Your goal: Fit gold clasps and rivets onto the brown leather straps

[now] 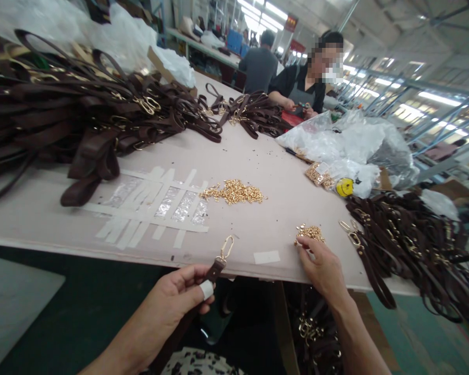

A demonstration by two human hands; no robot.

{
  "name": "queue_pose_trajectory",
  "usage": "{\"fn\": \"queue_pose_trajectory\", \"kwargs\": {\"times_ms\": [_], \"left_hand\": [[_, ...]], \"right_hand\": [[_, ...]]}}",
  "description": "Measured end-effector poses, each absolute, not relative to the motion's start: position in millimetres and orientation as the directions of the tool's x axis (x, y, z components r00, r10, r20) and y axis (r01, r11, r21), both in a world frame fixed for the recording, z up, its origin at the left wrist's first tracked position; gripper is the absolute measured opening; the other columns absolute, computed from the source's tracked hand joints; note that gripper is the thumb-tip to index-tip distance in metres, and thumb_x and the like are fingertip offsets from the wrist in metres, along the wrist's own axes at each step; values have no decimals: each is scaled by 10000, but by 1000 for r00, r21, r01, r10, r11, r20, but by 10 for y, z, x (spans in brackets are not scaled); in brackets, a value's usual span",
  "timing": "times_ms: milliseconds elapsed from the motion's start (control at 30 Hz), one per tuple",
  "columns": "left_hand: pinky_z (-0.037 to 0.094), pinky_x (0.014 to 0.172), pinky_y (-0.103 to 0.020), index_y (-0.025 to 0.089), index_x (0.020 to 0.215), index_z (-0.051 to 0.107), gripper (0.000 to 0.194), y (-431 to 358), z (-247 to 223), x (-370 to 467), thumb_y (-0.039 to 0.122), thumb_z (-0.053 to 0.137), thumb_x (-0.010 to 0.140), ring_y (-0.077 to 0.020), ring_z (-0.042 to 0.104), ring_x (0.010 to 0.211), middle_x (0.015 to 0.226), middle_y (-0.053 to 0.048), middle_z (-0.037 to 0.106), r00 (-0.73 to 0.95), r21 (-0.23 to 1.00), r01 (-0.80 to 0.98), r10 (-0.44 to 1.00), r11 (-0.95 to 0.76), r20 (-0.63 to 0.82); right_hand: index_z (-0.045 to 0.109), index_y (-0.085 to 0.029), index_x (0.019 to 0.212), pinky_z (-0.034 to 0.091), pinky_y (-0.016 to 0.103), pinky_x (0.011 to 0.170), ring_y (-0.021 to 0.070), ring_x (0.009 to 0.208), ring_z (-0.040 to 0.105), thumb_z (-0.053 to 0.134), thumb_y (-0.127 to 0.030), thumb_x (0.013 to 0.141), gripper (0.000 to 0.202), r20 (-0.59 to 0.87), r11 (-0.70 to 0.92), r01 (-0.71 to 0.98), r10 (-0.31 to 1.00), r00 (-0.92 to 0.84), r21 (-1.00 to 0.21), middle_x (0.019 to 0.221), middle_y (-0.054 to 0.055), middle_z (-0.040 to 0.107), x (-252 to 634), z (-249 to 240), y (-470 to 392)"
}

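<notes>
Pinching left hand (pixel 182 296): your thumb and fingers press together on a brown strap (pixel 217 267), close to its end; a white wrap (pixel 207 290) is around your thumb.
Gold clasp (pixel 223 254): it is attached to the strap's end and points away from you, seen over the near edge of the table (pixel 254 161).
Right hand (pixel 322 265): your fingers are bent at the small gold pile (pixel 311 232); I cannot tell whether a piece is between your fingertips.
Large gold pile (pixel 238 192): it lies farther from you, just beside the pale tape strips (pixel 140 219).
White rectangle (pixel 267 257): it lies flat near the table edge, between your hands.
Right strap heap (pixel 414 245): brown straps with gold fittings lie beyond your right hand.
Left strap heap (pixel 82 112): a bigger heap covers the far left of the table.
Co-worker (pixel 297 88): this person is across the table, behind the clear plastic bags (pixel 352 140).
</notes>
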State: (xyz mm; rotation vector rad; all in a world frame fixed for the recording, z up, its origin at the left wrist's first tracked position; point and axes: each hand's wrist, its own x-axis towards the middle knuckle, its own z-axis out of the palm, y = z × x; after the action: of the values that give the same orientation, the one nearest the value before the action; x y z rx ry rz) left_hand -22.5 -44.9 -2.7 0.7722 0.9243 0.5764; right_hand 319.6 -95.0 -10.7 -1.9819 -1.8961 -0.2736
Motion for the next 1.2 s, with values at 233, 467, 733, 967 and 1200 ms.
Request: {"fn": "queue_pose_trajectory", "kwargs": {"times_ms": [233,467,733,967,1200], "left_hand": [[456,627,-212,187,1087,733,302,-476,-88,-234,250,725,792,-120,550,706,841,-17,672,515,805,-103,724,584,-459],[455,617,-216,151,1004,733,235,-508,-8,-203,205,690,779,-101,542,652,760,1,637,542,814,-99,717,573,-439],[476,604,-227,141,1009,727,266,-555,10,-129,209,689,754,-105,556,671,856,-23,661,521,832,-141,755,536,-399],[507,634,-230,140,1015,725,261,-544,-62,-43,186,660,766,-117,572,719,947,-59,712,486,883,-161,814,440,-317],[512,651,-235,154,1001,721,223,-542,-117,-18,192,645,794,-129,596,737,921,-52,717,461,893,-156,831,422,-312]], "right_hand": [[658,-180,1126,497,384,915,238,974,644,467,-139,959,257,303,125,992,946,-118,-5,1050,82,730,3176,-126,-891],[638,-129,1158,478,393,898,272,999,624,508,-33,906,300,157,280,926,933,-325,254,1089,116,708,3224,-8,-904],[712,-179,1021,545,371,811,236,879,688,577,-202,934,163,386,256,951,906,-173,-174,951,70,750,3092,-45,-794],[738,-278,919,574,247,761,140,821,694,685,-220,887,85,287,199,459,949,130,-866,907,-20,734,1967,-78,-986],[745,-311,991,584,227,827,128,880,713,682,-151,880,205,321,220,382,920,224,-898,963,-39,760,1617,-223,-1025]]}}
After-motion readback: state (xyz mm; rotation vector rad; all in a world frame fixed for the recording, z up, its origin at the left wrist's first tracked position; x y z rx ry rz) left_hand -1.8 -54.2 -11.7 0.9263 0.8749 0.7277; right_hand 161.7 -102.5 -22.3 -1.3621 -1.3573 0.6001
